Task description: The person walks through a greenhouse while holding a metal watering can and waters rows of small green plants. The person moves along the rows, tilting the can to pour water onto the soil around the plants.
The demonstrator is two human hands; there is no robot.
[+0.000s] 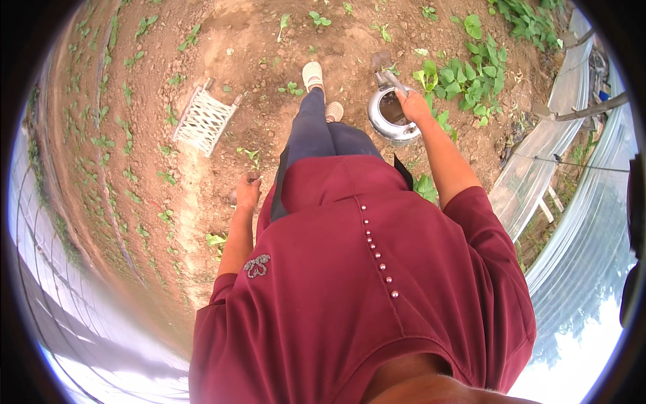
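Observation:
My right hand [415, 107] grips the handle of a round metal kettle [374, 112]. The kettle's top is uncovered and brownish liquid [393, 107] shows inside. Its spout points towards a small seedling [391, 69] beside a dark, damp-looking patch of soil [381, 59]. My left hand [247, 191] hangs low at my side over the soil, its fingers bent; whether something is between them cannot be told. A leafy seedling [251, 153] stands just ahead of it. Further forward on the left lies a small folding stool with a white woven seat [204, 120].
Rows of seedlings [103, 142] run along the left. Larger leafy plants [472, 76] grow at the right, near plastic sheeting [547, 126] and a wooden pole [595, 108]. Small plants [291, 89] stand near my light clogs [313, 73]. Greenhouse film curves along both sides.

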